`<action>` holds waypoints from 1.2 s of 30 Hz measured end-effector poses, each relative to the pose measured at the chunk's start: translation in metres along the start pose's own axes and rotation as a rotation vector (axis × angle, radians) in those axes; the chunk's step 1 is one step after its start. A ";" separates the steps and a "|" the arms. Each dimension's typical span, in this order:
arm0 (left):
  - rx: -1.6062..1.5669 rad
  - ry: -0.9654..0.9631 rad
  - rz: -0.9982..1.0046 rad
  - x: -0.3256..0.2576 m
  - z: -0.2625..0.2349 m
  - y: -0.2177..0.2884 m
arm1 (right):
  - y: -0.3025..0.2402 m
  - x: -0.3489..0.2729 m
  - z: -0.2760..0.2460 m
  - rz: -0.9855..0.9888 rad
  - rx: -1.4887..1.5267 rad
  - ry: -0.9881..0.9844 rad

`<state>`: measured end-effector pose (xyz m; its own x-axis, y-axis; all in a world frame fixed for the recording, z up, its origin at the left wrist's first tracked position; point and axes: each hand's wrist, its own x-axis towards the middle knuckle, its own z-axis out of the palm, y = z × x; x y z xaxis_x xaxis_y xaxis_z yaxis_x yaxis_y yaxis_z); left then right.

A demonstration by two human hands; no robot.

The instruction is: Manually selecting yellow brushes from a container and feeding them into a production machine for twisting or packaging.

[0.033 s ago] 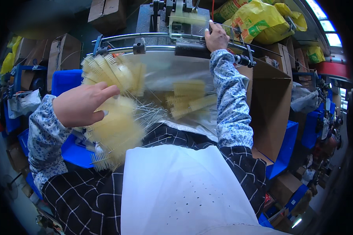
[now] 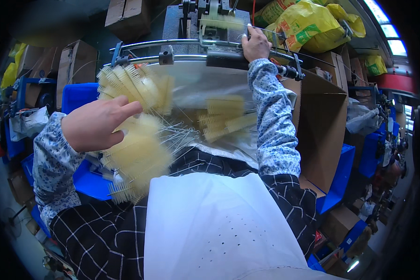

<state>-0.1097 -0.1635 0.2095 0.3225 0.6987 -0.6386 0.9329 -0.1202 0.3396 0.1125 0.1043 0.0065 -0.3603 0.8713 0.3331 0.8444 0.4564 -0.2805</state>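
While cardboard boxes crowd around, brushes seemingly fill a clear bag.

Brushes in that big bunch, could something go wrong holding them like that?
Maybe. The left hand grips a fat bunch of brushes with thin wire stems sticking out, so some could slip or poke. The right hand rests on the machine, where fingers might get pinched.

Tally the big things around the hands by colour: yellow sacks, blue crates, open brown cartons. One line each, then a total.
Yellow sacks: 2, the large one behind the right hand and a smaller one farther right.
Blue crates: 2, one beyond the left hand, one at right.
Open brown cartons: 1, the big box beside the right sleeve.
Total: 5
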 end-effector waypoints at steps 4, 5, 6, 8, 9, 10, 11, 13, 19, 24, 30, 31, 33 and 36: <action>0.071 0.048 0.031 -0.007 -0.027 0.017 | -0.026 0.008 -0.010 0.019 -0.009 -0.041; 0.075 0.044 0.036 -0.006 -0.032 0.020 | -0.033 0.008 -0.009 0.007 -0.005 -0.024; 0.104 0.063 0.049 -0.004 -0.037 0.024 | -0.042 0.008 -0.011 0.015 0.002 -0.052; 0.141 0.078 0.069 0.000 -0.044 0.033 | -0.059 0.008 -0.011 0.026 0.007 -0.079; 0.142 0.085 0.050 0.002 -0.046 0.038 | -0.066 0.007 -0.009 0.030 0.004 -0.080; 0.142 0.093 0.028 0.002 -0.050 0.044 | -0.069 0.010 -0.005 0.031 0.021 -0.117; 0.148 0.090 0.031 0.003 -0.054 0.048 | -0.072 0.010 -0.003 0.039 0.021 -0.114; 0.168 0.102 0.058 0.003 -0.061 0.054 | -0.076 0.011 -0.002 0.005 0.024 -0.071; 0.134 0.241 0.222 -0.013 -0.060 0.037 | -0.047 0.008 -0.009 -0.010 0.005 -0.125; 0.047 0.385 0.201 -0.044 -0.061 0.026 | 0.012 0.013 -0.012 0.001 0.048 -0.008; -0.003 0.429 0.290 -0.036 -0.055 0.015 | 0.036 0.010 -0.009 -0.009 0.042 0.021; -0.002 0.454 0.331 -0.028 -0.052 0.012 | 0.038 0.009 -0.009 -0.003 0.038 0.021; -0.002 0.476 0.375 -0.020 -0.051 0.008 | 0.039 0.007 -0.010 0.008 0.046 -0.005; 0.000 0.499 0.391 -0.022 -0.052 0.006 | 0.049 0.005 -0.007 -0.006 0.058 0.015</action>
<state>-0.1197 -0.1429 0.2608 0.5256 0.8479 -0.0688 0.7615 -0.4329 0.4825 0.1544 0.1297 0.0009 -0.3585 0.8661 0.3483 0.8178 0.4713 -0.3302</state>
